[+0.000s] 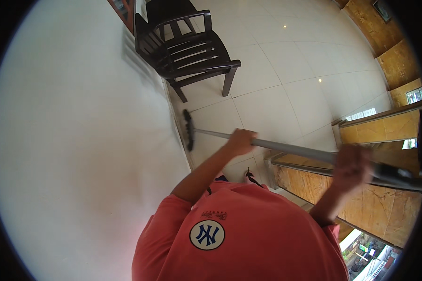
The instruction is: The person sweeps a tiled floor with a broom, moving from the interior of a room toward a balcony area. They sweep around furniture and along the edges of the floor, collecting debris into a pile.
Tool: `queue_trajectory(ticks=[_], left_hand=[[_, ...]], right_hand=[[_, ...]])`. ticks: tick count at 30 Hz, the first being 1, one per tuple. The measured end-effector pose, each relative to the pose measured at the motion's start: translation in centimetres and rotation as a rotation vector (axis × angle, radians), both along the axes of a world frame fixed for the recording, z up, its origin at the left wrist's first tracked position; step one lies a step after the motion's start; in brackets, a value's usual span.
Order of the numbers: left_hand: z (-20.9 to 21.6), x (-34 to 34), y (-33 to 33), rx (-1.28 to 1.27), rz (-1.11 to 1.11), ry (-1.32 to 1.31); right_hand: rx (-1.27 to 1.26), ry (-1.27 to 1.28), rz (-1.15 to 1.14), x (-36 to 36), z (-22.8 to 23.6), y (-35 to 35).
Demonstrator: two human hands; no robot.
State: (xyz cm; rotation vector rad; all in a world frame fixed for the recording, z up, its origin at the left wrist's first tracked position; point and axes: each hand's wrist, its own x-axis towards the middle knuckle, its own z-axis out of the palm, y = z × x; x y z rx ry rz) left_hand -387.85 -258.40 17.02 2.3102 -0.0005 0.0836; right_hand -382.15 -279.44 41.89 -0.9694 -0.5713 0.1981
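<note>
A broom with a long grey handle slants across the view in front of my red shirt. Its narrow dark head rests on the floor where the tiles meet the white wall. My left hand is closed round the handle at mid-length. Higher up, near the black grip, my right hand is wrapped round the handle too, slightly smeared by motion.
A dark slatted armchair stands against the white wall, ahead of the broom head. Pale glossy tiles cover the floor. On the right are steps or ledges faced with yellow-brown stone.
</note>
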Motion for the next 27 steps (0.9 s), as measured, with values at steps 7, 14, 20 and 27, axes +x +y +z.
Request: queue_trajectory(ticks=[7, 14, 20, 27], left_hand=[[-9.5, 4.2, 3.2, 0.115, -0.035, 0.268], [-2.0, 10.4, -3.9, -0.179, 0.007, -0.019], [7.5, 7.1, -6.3, -0.117, -0.141, -0.188], [-3.9, 7.4, -5.5, -0.149, -0.035, -0.025]], right_hand=[[-0.202, 0.063, -0.22, -2.5, -7.0, 6.2], [-0.325, -0.434, -0.231, -0.8, -1.0, 3.8], [-0.01, -0.367, 0.096, 4.0, 7.8, -3.7], [-0.105, 0.106, 0.123, 11.2, 0.3, 0.8]])
